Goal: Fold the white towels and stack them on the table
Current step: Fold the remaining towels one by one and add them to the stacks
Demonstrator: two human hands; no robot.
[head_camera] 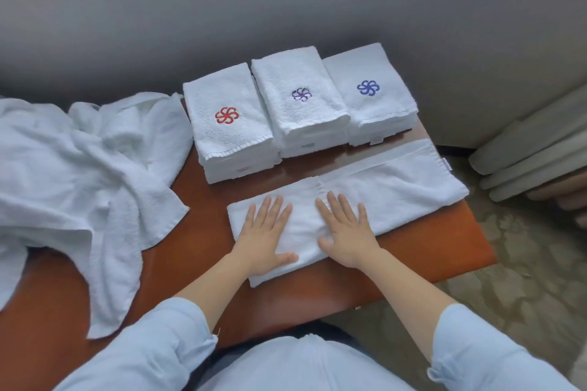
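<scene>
Head view: a white towel (pixel 397 190), folded into a long strip, lies across the brown desk (pixel 428 247), its right end at the desk's right edge. Both hands lie flat on the towel's left half, palms down. The left hand (pixel 265 233) is near the towel's left end, and its fingers (pixel 270 209) are straight and slightly spread, with the thumb out to the side. The right hand (pixel 346 228) is just beside it, toward the towel's middle, and its fingers (pixel 336 205) are also straight and spread. A cloth edge crosses the towel just beyond the fingertips, between the two hands.

On the far side of the towel stand three piles of folded white towels, side by side and touching. The red stack (pixel 222 133) is on the left, the purple stack (pixel 298 105) in the middle and the blue stack (pixel 371 95) on the right, each named for the pinwheel mark on top. Left of the towel, a rumpled heap (pixel 79 174) of white towels spreads over the desk and past its left edge. Beyond the towel and the stacks runs a grey sofa (pixel 286 9). Grey cushions (pixel 533 155) lie to the towel's right, on the patterned floor (pixel 524 263). Pale blue sleeves (pixel 152 343) cover both arms nearer than the towel.
</scene>
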